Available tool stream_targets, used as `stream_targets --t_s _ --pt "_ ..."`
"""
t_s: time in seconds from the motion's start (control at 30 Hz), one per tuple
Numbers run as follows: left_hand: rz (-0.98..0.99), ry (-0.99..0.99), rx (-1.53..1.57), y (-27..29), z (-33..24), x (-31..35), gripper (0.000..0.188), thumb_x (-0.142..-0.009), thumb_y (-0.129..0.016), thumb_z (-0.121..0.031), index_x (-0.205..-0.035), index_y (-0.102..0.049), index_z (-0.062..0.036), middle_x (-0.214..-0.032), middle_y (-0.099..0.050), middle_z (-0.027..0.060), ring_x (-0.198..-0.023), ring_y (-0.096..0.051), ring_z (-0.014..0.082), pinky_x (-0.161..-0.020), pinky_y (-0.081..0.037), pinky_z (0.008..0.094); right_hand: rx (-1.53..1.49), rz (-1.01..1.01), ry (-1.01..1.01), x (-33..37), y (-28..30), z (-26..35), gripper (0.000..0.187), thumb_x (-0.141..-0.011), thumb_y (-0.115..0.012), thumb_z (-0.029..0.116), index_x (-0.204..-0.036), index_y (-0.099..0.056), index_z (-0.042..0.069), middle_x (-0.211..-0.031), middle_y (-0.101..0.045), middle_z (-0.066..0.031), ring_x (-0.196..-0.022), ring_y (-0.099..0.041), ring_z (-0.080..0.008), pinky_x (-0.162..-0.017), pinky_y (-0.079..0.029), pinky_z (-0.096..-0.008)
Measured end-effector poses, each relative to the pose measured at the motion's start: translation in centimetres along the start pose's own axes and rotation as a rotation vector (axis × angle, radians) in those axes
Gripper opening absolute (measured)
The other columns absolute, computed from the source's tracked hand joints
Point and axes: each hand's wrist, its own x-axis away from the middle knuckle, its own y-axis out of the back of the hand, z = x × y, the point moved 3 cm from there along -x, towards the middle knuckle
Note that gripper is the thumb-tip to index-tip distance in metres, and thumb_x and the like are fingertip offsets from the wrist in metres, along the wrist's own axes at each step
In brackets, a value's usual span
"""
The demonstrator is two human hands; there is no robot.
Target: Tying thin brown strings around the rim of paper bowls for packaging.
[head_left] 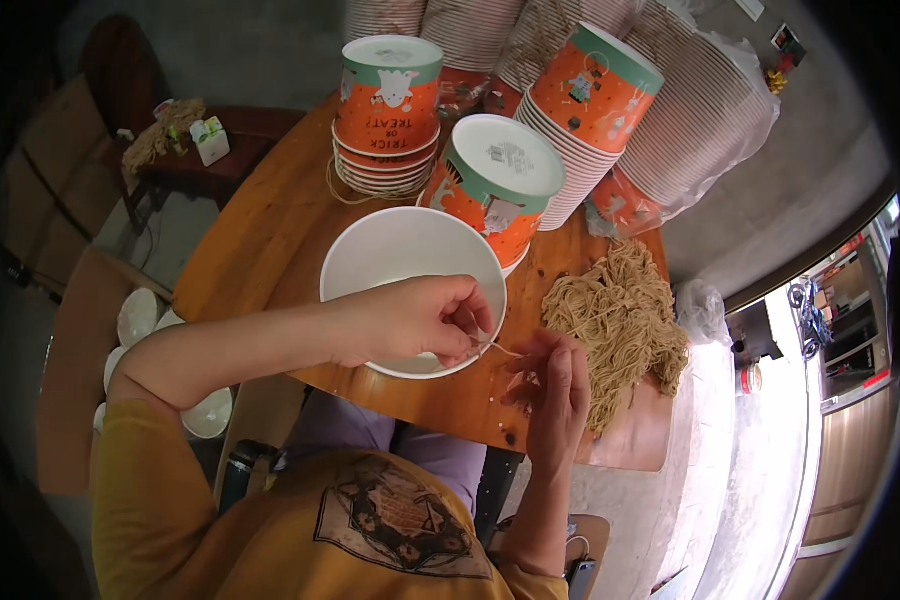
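Observation:
A white-lined paper bucket (400, 240) sits mouth up near the table's front edge, tilted a little toward me. My left hand (425, 318) reaches across its mouth, fingers curled in a pinch at the right side of the rim. A thin tan cord (502, 349) runs from there to my right hand (553, 385), just outside the bucket, whose fingers are closed around the cord. Whether the cord passes through the bucket's wall is hidden by my fingers. Right of the bucket lies a loose heap of tan cords (615, 325).
Upside-down orange and green buckets stand in stacks: one (390, 110) at the back left, one (500, 180) behind the open bucket, and a taller one (590, 100) further back. Plastic-wrapped bucket stacks (695, 110) fill the far side. The wooden table (260, 240) has a curved left edge.

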Motion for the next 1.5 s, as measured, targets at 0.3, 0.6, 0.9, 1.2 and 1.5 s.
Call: stream_targets --t_s 0.3,0.6,0.9,1.2,1.5 --pt "-0.126 -0.223 -0.425 -0.6 -0.5 1.1 0.031 -0.089 -0.056 0.0 -0.119 -0.048 -0.0044 -0.103 -0.055 0.0041 -0.097 -0.054 0.0096 -0.086 -0.048 0.0265 0.827 0.092 0.418 0.4 -3.3 2.2 0.015 -0.081 -0.074 0.006 -0.093 -0.064 0.007 -0.066 -0.05 -0.0032 -0.051 -0.045 -0.012 -0.048 -0.039 -0.0285" --pt "-0.167 -0.356 -0.624 -0.6 0.1 1.1 0.018 -0.085 -0.059 -0.003 -0.103 -0.055 -0.0037 -0.102 -0.045 0.0108 -0.085 -0.058 0.0226 -0.078 -0.049 0.0338 0.787 0.073 0.461 0.7 -3.6 1.7 0.014 -0.082 -0.073 0.005 -0.09 -0.062 0.006 -0.067 -0.052 -0.003 -0.051 -0.046 -0.013 -0.048 -0.041 -0.0274" --pt "-0.321 -0.387 -0.864 -1.6 -0.9 1.5 0.012 -0.084 -0.06 -0.006 -0.095 -0.056 -0.0027 -0.094 -0.061 0.014 -0.087 -0.064 0.0323 -0.073 -0.051 0.0401 0.868 0.015 0.721 1.4 -3.9 1.2 0.016 -0.081 -0.074 0.005 -0.091 -0.062 0.006 -0.067 -0.053 -0.004 -0.051 -0.052 -0.0145 -0.045 -0.042 -0.028" --pt "-0.294 -0.288 -0.536 -1.1 -0.6 1.3 0.011 -0.085 -0.059 -0.004 -0.094 -0.056 0.0004 -0.089 -0.066 0.011 -0.083 -0.065 0.0226 -0.074 -0.051 0.0341 0.804 0.019 0.81 2.0 -3.9 0.3 0.016 -0.08 -0.076 0.001 -0.089 -0.063 0.004 -0.067 -0.053 -0.0035 -0.051 -0.049 -0.0121 -0.046 -0.038 -0.0253" --pt "-0.202 -0.384 -0.334 -1.0 0.3 0.6 0.032 -0.086 -0.062 0.001 -0.113 -0.045 -0.0053 -0.086 -0.056 0.0028 -0.08 -0.055 0.011 -0.074 -0.047 0.0267 0.473 -0.055 0.396 1.0 -3.3 -0.7 0.011 -0.087 -0.069 0.004 -0.089 -0.059 0.003 -0.071 -0.058 -0.0035 -0.056 -0.05 -0.0071 -0.052 -0.041 -0.0215"
